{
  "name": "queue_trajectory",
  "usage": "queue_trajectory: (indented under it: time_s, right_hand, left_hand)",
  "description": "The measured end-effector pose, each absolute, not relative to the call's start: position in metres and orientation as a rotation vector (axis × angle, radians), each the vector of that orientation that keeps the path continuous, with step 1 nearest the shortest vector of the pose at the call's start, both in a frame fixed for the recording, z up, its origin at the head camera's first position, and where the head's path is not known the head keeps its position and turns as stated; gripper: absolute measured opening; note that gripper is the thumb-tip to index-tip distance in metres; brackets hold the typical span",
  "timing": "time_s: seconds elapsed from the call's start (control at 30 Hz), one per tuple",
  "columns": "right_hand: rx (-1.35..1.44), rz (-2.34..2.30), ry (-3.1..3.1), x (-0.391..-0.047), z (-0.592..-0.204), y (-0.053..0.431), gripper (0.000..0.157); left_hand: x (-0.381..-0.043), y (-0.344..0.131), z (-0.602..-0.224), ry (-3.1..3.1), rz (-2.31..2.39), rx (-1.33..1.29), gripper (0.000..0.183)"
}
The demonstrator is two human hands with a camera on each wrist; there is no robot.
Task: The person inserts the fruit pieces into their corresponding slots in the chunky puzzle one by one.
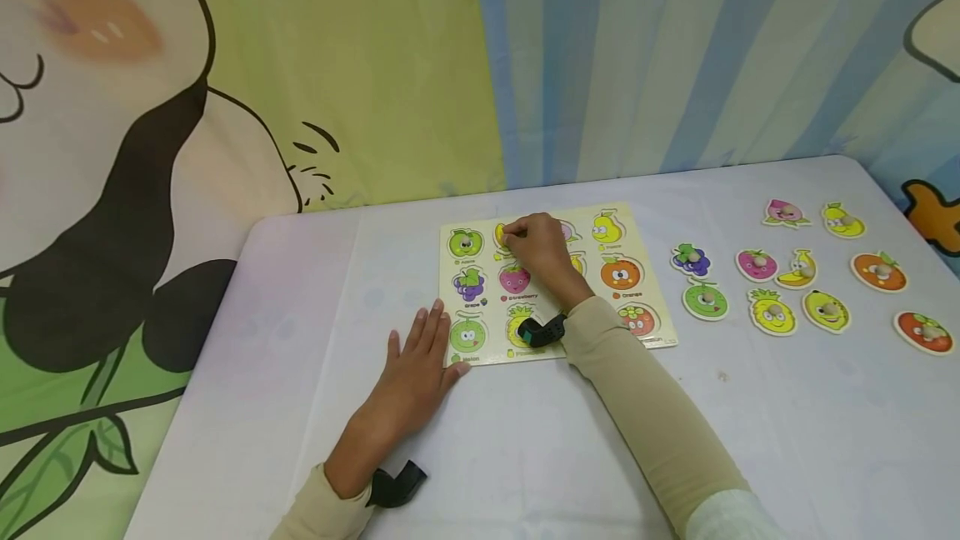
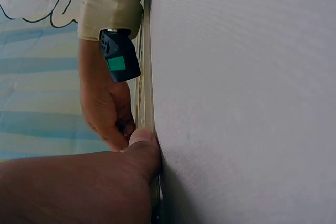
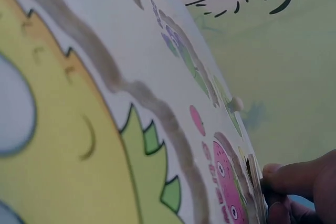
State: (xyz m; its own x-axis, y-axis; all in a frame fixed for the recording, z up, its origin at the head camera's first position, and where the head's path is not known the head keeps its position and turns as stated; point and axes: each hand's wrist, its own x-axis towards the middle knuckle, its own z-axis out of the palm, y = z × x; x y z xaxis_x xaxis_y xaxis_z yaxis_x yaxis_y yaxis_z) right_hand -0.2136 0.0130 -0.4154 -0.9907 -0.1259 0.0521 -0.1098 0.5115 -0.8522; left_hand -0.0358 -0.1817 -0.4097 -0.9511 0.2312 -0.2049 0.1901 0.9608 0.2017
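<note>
A wooden fruit puzzle board [image 1: 491, 290] lies on the table with printed fruit in its recesses. My right hand [image 1: 542, 250] pinches a puzzle piece [image 3: 254, 182] over the top row, just right of the apple. Yellow shows beside the fingertips in the head view; the hand hides most of the piece. An apple piece [image 1: 465, 242] with a small knob sits in the top left recess. My left hand [image 1: 414, 382] rests at the board's near left corner, fingers straight along the left side and thumb [image 2: 142, 136] against the front edge.
Several loose knobbed pieces lie right of the board, among them grapes [image 1: 691, 260], a melon [image 1: 705, 301], a pineapple [image 1: 772, 313], a banana [image 1: 797, 270], an orange [image 1: 879, 272] and a tomato [image 1: 924, 332]. A cartoon-printed curtain [image 1: 375, 65] hangs behind the white-covered table [image 1: 300, 298].
</note>
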Motion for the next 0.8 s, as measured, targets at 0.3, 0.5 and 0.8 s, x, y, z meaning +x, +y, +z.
queue_trajectory:
  time_s: [0.3, 0.5, 0.8]
  right_hand:
    - [-0.203, -1.471, 2.758, -0.2117, -0.4124, 0.01, 0.014]
    - [-0.217, -1.433, 2.799, -0.2098, -0.4098, 0.0073, 0.015]
    - [-0.218, -1.49, 2.744, -0.2106, -0.4125, 0.0109, 0.015]
  left_hand:
    - [-0.0355, -0.1817, -0.4098, 2.886, 0.261, 0.312, 0.078]
    - [-0.0354, -0.1816, -0.4084, 2.894, 0.268, 0.323, 0.077]
    - [-0.0353, -0.1818, -0.4091, 2.887, 0.257, 0.324, 0.077]
